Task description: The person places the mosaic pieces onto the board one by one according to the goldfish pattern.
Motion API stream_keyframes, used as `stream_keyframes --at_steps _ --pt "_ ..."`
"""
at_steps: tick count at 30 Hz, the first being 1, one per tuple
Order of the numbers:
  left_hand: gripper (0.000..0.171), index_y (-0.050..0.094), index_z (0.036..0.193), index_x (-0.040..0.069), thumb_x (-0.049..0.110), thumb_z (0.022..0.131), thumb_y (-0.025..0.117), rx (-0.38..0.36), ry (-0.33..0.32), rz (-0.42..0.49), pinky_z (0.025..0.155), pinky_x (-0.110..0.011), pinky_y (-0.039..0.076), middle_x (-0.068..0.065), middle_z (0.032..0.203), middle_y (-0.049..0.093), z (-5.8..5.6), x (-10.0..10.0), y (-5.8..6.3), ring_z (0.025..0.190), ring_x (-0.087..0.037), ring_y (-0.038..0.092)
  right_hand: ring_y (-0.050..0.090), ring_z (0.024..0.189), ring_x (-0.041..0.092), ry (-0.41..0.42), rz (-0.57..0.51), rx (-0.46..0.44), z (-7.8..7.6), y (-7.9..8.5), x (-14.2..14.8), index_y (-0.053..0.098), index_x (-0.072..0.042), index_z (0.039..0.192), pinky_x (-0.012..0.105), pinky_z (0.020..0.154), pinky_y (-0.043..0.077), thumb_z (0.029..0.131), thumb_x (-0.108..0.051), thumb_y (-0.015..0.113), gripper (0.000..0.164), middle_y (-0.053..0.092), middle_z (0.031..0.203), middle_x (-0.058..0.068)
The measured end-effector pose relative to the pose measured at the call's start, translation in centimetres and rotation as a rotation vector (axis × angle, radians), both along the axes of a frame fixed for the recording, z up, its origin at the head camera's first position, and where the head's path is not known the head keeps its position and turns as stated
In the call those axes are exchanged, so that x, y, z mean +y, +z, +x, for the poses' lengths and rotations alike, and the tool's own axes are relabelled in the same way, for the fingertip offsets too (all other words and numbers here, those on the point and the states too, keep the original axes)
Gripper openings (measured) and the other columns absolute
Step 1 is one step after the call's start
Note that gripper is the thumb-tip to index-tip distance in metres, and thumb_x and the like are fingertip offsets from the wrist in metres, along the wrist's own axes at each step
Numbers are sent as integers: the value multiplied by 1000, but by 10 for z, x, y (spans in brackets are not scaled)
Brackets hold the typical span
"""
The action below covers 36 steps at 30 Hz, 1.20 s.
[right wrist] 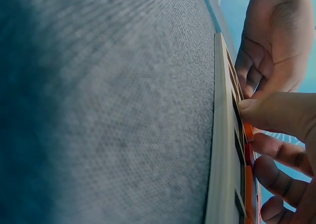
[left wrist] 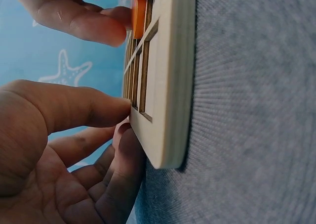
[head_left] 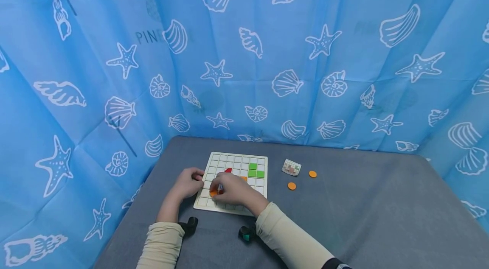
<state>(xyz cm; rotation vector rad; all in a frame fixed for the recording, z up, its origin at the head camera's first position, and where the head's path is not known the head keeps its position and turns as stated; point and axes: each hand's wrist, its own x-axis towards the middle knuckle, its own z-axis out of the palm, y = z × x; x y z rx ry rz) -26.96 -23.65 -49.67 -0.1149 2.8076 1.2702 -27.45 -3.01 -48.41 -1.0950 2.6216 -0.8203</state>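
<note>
A pale wooden grid board (head_left: pixel 220 158) lies on the grey table. My left hand (head_left: pixel 189 183) holds its left edge, the thumb on the rim and the other fingers bent beside it in the left wrist view. Over the board's lower left, my right hand (head_left: pixel 234 189) pinches an orange piece (head_left: pixel 213 193) between thumb and fingers, right at a grid cell. Beside that piece, a red piece (right wrist: pixel 249 154) and another orange piece (right wrist: pixel 249 189) show under the right fingers. Green square tiles (head_left: pixel 252 166) fill cells at upper right. Another red piece (head_left: pixel 228 170) is partly hidden by my right hand.
Right of the board lie a small card (head_left: pixel 291 168) with a coloured grid and two orange discs, one nearer (head_left: pixel 292 186) and one farther (head_left: pixel 313 174). A blue shell-patterned curtain (head_left: pixel 237 103) hangs behind and left of the table (head_left: pixel 363 201).
</note>
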Motion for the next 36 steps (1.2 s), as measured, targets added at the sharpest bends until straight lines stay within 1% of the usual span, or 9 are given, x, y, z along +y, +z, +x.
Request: stream_keyframes --at_steps 7,13,15,17,21,27,31,36 --pt "37 71 123 -4 2 87 65 -20 9 7 73 -34 49 -12 99 66 3 1 1 87 -23 60 57 79 1 10 2 16 4 2 3 81 -18 103 20 73 50 94 -24 82 11 68 101 -7" --pt "36 71 124 -3 3 89 66 -21 19 7 74 -34 49 -11 100 66 2 2 0 88 -22 60 60 81 4 28 -22 68 9 9 13 82 -16 106 21 73 50 96 -22 79 13 71 102 -3" --pt "36 71 124 -3 3 89 66 -16 22 4 74 -34 49 -11 100 67 2 3 -1 88 -22 60 60 79 4 30 -44 69 10 12 19 82 -15 108 21 72 50 96 -21 77 14 73 104 -1" --pt "37 71 125 -3 3 89 65 -10 22 9 74 -34 49 -11 100 67 1 2 -3 87 -22 60 59 77 4 34 -75 61 11 16 27 82 -14 110 22 72 50 97 -20 77 15 73 105 2" --pt "37 70 125 -4 2 89 65 -1 16 22 73 -34 48 -12 101 66 0 2 -3 87 -23 59 58 73 5 25 -141 17 11 24 46 81 -11 111 25 71 51 99 -19 75 16 73 110 8" --pt "37 70 125 -4 2 89 65 -7 9 28 73 -34 48 -12 101 65 1 2 -2 87 -23 58 62 82 9 -25 -193 -20 13 33 82 80 -9 114 26 72 52 99 -19 75 19 73 113 7" --pt "37 70 125 -4 2 89 64 -20 13 35 73 -34 48 -12 101 65 1 1 -3 87 -23 58 61 83 12 -49 -217 2 17 41 106 79 -8 117 28 70 51 98 -18 76 21 73 113 10" --pt "37 69 125 -4 3 89 64 -21 11 38 73 -34 47 -13 101 64 0 -1 -3 88 -24 58 59 80 8 -99 -231 49 20 46 136 79 -10 115 27 68 51 97 -18 77 20 72 110 7"
